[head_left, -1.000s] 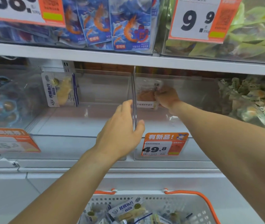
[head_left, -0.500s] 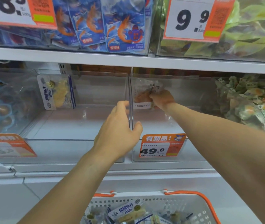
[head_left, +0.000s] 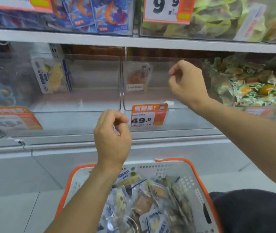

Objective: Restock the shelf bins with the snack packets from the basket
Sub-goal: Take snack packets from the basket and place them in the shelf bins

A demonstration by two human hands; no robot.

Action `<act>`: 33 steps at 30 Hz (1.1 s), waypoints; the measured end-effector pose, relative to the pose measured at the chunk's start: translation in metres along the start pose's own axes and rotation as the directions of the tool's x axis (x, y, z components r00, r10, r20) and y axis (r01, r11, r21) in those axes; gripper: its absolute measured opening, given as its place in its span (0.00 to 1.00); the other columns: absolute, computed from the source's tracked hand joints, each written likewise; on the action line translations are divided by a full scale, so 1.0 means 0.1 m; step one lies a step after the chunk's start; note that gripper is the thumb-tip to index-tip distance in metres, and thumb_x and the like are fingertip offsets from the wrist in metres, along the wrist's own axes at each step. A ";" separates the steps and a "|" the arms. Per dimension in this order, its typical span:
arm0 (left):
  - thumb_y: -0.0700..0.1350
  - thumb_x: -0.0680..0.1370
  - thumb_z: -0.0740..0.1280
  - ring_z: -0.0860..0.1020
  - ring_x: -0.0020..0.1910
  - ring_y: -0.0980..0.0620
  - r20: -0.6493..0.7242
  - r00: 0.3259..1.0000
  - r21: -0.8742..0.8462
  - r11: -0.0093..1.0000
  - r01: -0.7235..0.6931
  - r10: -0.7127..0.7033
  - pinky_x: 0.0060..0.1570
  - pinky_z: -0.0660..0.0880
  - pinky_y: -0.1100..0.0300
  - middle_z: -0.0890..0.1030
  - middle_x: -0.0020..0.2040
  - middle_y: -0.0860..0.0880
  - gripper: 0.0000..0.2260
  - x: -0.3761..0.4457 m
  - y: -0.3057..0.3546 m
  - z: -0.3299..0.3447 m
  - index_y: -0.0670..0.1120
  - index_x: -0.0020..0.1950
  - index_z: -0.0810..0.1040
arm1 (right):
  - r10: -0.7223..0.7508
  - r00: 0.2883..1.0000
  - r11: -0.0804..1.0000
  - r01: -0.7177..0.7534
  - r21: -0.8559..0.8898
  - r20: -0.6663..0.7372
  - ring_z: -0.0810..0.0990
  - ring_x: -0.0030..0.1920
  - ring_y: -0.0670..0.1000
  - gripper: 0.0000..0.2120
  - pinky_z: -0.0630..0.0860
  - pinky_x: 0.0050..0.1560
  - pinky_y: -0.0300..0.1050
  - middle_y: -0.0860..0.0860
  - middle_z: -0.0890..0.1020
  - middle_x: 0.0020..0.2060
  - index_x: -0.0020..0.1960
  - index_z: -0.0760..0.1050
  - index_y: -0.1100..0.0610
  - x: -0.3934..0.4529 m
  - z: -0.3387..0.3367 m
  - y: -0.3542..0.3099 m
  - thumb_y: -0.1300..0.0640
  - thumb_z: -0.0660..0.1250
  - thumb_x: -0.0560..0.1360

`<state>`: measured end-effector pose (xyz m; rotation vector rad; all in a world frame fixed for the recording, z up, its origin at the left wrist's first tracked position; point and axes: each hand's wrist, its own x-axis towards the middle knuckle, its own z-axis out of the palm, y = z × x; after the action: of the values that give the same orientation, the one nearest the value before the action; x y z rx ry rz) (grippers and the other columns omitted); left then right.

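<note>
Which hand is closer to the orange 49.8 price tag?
Left. The left hand hangs just beside the price tag, nearly touching its left edge. The right hand is higher, up to its right.

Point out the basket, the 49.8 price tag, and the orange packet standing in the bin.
basket (head_left: 199, 175): head view, orange rim
49.8 price tag (head_left: 149, 115): head view, centre
orange packet (head_left: 138, 76): head view, front face

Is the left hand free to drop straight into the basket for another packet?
Probably yes. The left hand holds nothing and hangs above the basket, whose top is open, with snack packets heaped in it and nothing in between.
</note>
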<state>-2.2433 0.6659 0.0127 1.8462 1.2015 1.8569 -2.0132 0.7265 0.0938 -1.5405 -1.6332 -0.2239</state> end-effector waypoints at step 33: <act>0.32 0.73 0.72 0.81 0.50 0.45 0.171 0.302 0.426 0.347 0.835 -0.938 0.52 0.81 0.48 0.81 0.57 0.42 0.14 -1.84 -1.06 -0.72 0.47 0.54 0.79 | 0.245 0.290 0.937 -0.315 -0.149 0.925 0.51 0.79 0.55 0.26 0.52 0.74 0.62 0.53 0.68 0.74 0.55 0.75 0.52 -3.36 1.34 -0.64 0.31 0.64 0.71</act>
<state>-2.3180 0.5782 -0.1798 1.0328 1.8221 0.6341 -2.1731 0.5539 -0.1881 -2.0252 -2.0787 1.1718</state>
